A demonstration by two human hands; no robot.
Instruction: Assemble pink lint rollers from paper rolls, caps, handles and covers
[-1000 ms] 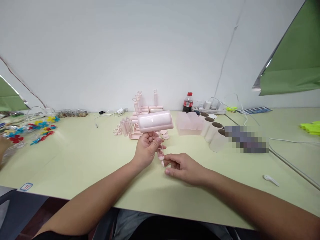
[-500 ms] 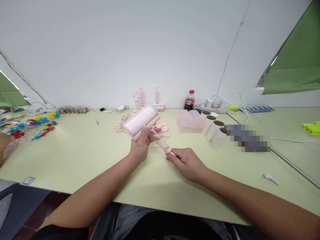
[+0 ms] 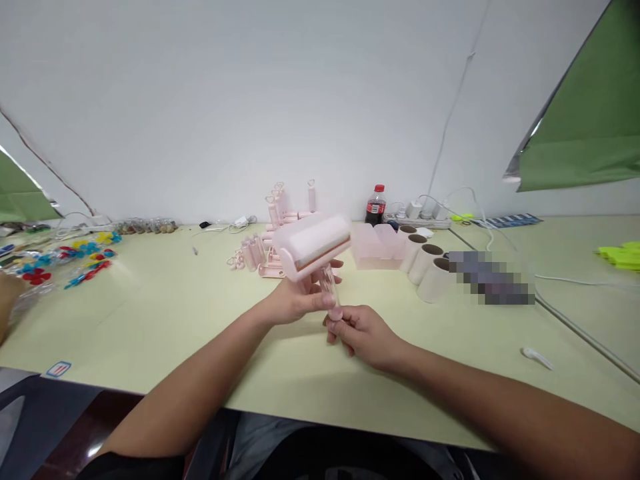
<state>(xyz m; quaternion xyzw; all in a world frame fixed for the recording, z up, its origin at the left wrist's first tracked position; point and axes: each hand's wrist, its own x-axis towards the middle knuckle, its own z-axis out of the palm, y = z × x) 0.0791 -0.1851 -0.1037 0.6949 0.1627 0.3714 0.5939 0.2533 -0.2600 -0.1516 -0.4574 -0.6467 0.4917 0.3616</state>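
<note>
A pink lint roller (image 3: pixel 320 241) is held above the table, its wide head up and tilted, with a strip of the roll showing along its lower side. My left hand (image 3: pixel 300 300) is wrapped round the clear handle just under the head. The fingers of my right hand (image 3: pixel 363 330) pinch the handle's lower end. Behind the roller, pink handles (image 3: pixel 253 252) and other pink parts lie or stand on the table (image 3: pixel 175 320), some with heart-shaped loops. Part of that group is hidden by the roller head.
To the right are pink translucent boxes (image 3: pixel 377 247), several white rolls (image 3: pixel 434 280), a cola bottle (image 3: pixel 375 205), a power strip with cables and a white earphone (image 3: pixel 537 358). Colourful wrapped pieces (image 3: pixel 90 257) and another person's hand (image 3: pixel 10 293) are at the left.
The roller has moved right and turned, so its handle is more upright and the roll strip shows. My left hand has shifted from the head onto the handle; my right hand stays at its end.
</note>
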